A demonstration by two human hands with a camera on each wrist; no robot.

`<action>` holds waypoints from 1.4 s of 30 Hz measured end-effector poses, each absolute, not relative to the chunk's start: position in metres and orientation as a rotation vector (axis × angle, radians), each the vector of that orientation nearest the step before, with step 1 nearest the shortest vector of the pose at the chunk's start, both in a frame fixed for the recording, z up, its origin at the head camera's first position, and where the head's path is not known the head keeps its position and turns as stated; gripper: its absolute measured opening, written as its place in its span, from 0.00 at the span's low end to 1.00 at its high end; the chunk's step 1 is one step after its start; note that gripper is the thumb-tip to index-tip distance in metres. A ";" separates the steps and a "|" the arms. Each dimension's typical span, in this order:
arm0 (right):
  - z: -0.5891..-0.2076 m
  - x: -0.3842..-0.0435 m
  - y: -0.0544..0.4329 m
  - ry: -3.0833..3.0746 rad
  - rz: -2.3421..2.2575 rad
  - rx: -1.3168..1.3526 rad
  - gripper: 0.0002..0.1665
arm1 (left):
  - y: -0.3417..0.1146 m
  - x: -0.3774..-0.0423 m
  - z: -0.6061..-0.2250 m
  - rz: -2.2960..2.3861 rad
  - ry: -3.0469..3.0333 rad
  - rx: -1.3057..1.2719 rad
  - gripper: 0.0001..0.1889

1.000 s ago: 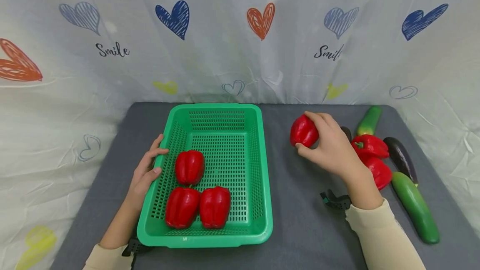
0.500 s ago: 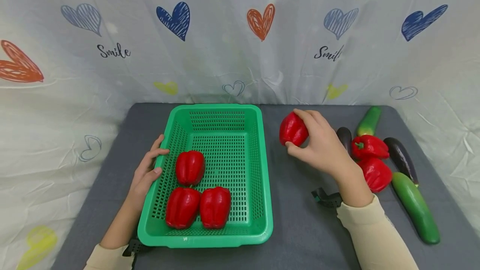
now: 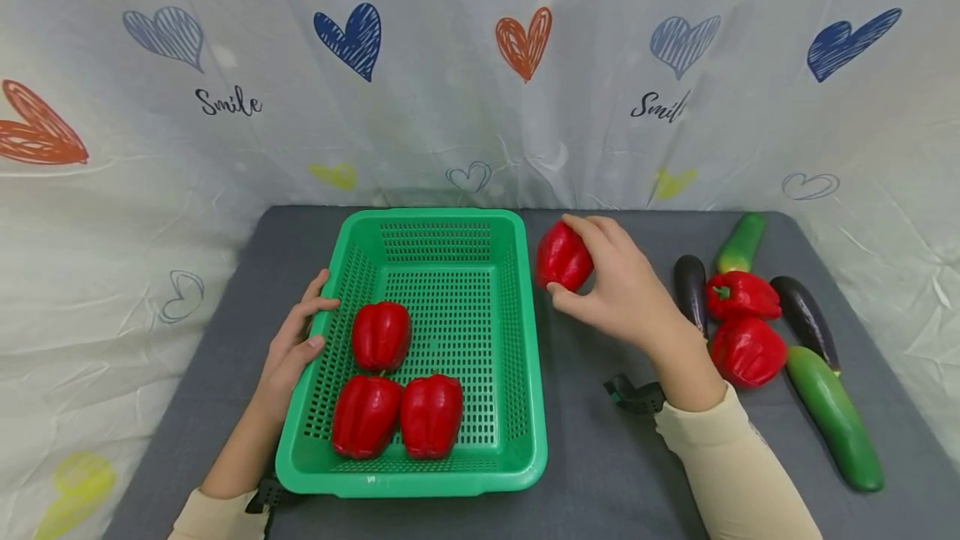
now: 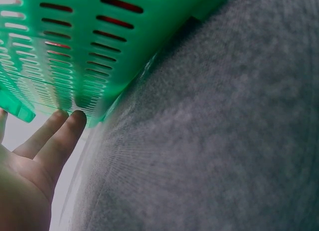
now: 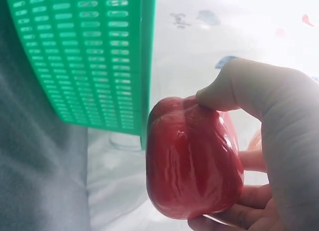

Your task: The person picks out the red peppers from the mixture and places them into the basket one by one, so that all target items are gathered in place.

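Note:
My right hand [image 3: 618,294] grips a red bell pepper [image 3: 559,258] between thumb and fingers, beside the right rim of a green plastic basket [image 3: 408,484]. In the right wrist view the glossy pepper [image 5: 192,163] hangs clear, the basket wall [image 5: 92,66] just to its left. At the basket's left side rests my left hand [image 3: 291,350], its thumb and a finger at the rim. The left wrist view shows straight fingers [image 4: 62,138] against the slotted outer wall [image 4: 55,56]. Inside the basket lie three red bell peppers [image 3: 381,336], toward the front and left.
To the right on the grey tabletop [image 3: 592,440] lie two more red peppers [image 3: 748,352], two dark eggplants [image 3: 807,319] and two green, cucumber-like vegetables [image 3: 834,419]. Behind the table hangs a white curtain [image 3: 427,115] printed with hearts.
My right hand has carried the red bell pepper leftward, away from the other vegetables and up to the basket's right rim. The left hand and basket have stayed in place.

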State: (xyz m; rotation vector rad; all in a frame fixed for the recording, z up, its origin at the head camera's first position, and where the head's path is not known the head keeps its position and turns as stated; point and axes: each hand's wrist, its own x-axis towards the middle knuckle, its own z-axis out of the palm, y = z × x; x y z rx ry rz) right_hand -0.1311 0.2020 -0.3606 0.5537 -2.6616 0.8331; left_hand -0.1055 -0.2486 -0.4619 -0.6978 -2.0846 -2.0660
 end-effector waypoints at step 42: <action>-0.338 -0.144 0.154 -2.668 0.793 0.799 0.49 | -0.250 -0.106 -0.464 -2.045 -2.101 -0.694 0.22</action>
